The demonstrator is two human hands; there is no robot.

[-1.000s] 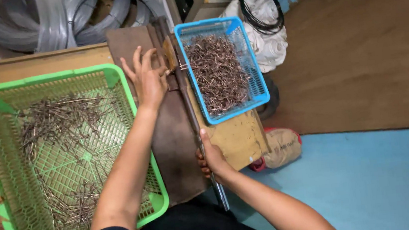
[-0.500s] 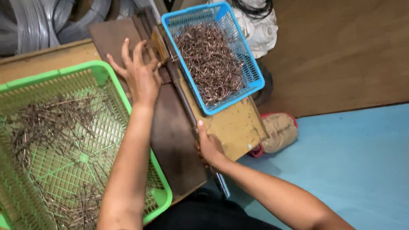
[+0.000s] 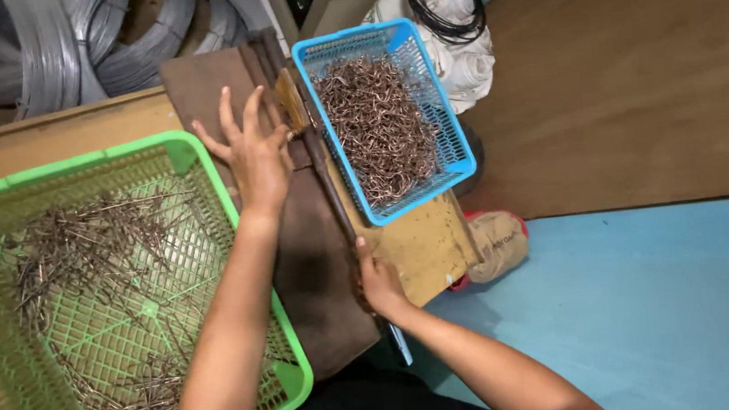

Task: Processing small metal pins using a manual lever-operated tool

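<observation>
Two hands on the dark board [image 3: 317, 263] between our baskets.
Our left hand [image 3: 254, 153] lies flat, fingers spread, holding nothing; our right hand [image 3: 378, 277] wraps the long lever [image 3: 317, 160] beside the blue basket [image 3: 451, 134].

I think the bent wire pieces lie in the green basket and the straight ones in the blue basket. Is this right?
Not quite: the baskets are swapped. The head view shows the bent wire pieces in the blue basket, and the straight ones in the green basket.
</observation>
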